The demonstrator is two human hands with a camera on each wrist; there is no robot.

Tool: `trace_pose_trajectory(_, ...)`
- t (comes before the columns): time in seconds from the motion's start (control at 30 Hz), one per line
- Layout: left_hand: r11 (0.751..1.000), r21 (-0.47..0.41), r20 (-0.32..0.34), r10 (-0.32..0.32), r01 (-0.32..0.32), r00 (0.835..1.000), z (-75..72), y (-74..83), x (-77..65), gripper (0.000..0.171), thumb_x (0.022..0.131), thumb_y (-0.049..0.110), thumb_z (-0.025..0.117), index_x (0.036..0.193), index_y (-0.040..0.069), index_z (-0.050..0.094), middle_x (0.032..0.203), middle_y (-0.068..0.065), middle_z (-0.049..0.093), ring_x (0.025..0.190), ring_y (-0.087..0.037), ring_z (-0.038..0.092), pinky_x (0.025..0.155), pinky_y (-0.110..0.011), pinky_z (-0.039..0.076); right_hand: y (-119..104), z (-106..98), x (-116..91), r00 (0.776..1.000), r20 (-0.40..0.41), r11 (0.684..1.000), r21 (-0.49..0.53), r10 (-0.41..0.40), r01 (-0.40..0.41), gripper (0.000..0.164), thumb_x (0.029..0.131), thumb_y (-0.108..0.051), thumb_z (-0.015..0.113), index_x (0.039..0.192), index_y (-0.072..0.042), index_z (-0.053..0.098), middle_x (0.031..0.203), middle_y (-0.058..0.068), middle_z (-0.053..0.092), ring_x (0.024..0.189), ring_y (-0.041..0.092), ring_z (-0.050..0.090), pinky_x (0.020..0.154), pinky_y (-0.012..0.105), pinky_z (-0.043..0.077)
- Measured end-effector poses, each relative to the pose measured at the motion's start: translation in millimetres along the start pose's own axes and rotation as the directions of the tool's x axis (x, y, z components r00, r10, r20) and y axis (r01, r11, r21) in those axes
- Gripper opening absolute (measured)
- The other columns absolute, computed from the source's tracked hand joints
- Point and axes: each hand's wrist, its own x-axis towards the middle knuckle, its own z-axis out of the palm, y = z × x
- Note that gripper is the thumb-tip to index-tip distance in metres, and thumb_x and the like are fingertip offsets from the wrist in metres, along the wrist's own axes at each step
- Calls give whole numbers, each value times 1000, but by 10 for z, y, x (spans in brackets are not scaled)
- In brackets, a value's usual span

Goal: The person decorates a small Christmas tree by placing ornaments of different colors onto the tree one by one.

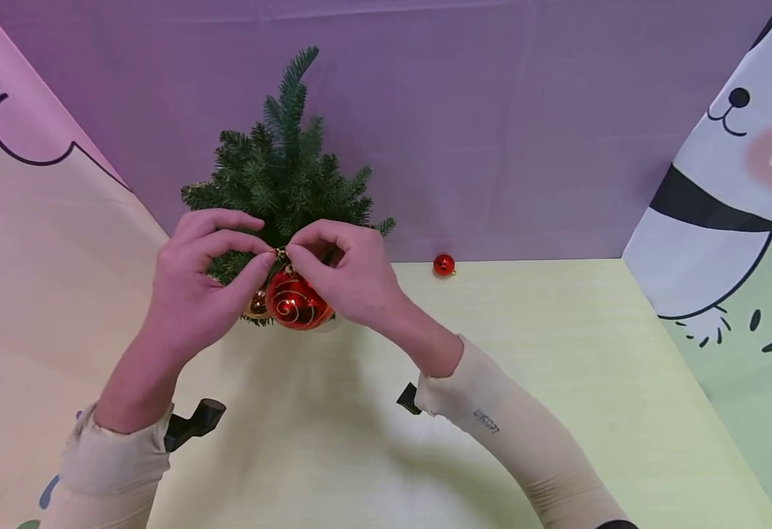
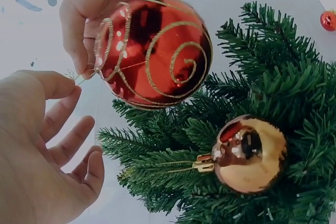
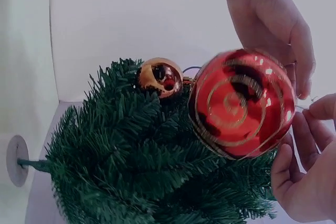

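Note:
A large red Christmas bauble with gold glitter swirls hangs in front of a small green Christmas tree. Its thin gold string is stretched between both hands, just above the bauble's top. My left hand pinches the string between thumb and index finger, the other fingers spread apart. From the other side, my right hand pinches it with thumb and forefinger. A smaller shiny gold bauble hangs on the tree by its own loop, partly behind the red one in the head view.
A small red bauble lies on the pale table by the back edge, right of the tree. The purple backdrop rises behind. Printed cloths flank both sides. The tree's round white base shows in the right wrist view.

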Motion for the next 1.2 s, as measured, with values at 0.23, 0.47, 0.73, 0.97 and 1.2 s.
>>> trace_pose_trajectory(0.23,997,82,-22,-13,15,1000,-38,-16,37,3,78,-3,74,80,0,74,105,-13,66,103,-31,51,83,-38,35,-41,4,85,997,21,984,-164,-70,73,10,93,-13,64,93,-8,73,81,-6,65,68,5,57,62,23,49)
trace_pose_trajectory(0.47,991,117,3,-67,66,998,-97,1,134,5,84,3,70,81,1,74,107,-11,66,103,-28,50,80,-40,34,-89,-23,214,989,28,933,-330,-142,144,13,92,-16,64,91,-10,76,86,-5,66,73,5,55,67,20,45)
trace_pose_trajectory(0.73,976,170,-7,-137,136,991,-96,57,254,10,87,7,68,84,-1,73,106,-10,66,99,-23,49,74,-31,34,-182,-64,360,992,31,898,-423,-123,125,15,92,-20,64,93,-11,76,100,-3,64,65,3,55,65,18,44)
trace_pose_trajectory(0.97,952,192,3,-242,237,970,-82,45,333,17,90,14,65,88,0,75,107,-7,65,98,-19,45,72,-26,35,-195,-67,445,997,16,886,-457,-82,80,14,92,-22,65,94,-15,76,100,-5,65,57,4,50,58,21,43)
trace_pose_trajectory(1.2,950,186,-5,-254,251,967,-84,-11,428,19,90,13,64,89,-2,74,104,-9,66,98,-20,46,74,-29,35,-289,-54,587,996,78,855,-519,36,10,18,95,-24,59,99,-18,75,95,-8,65,80,4,55,65,20,43)
